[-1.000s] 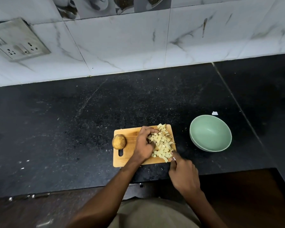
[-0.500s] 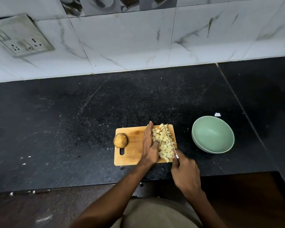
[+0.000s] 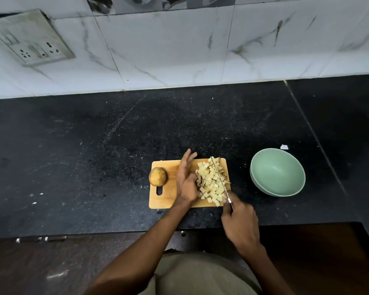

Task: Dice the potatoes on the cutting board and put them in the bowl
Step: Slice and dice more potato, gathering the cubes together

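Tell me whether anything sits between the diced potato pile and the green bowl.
Only the knife, lying along the pile's bowl side in the right hand. Past the cutting board's right edge, bare counter runs to the bowl.

I counted one wooden cutting board (image 3: 168,199) on the tabletop (image 3: 94,156). One whole, unpeeled potato (image 3: 157,176) sat at the board's left end. One heap of diced potato pieces (image 3: 211,184) lay on the right half; the cubes overlapped and I could not count them singly. One knife (image 3: 221,180) lay across that heap. One green bowl (image 3: 277,172) stood to the right of the board. Two hands were in view: left hand (image 3: 185,179) and right hand (image 3: 241,224). One small white scrap (image 3: 284,147) lay behind the bowl. One wall socket plate (image 3: 30,37) was noted.
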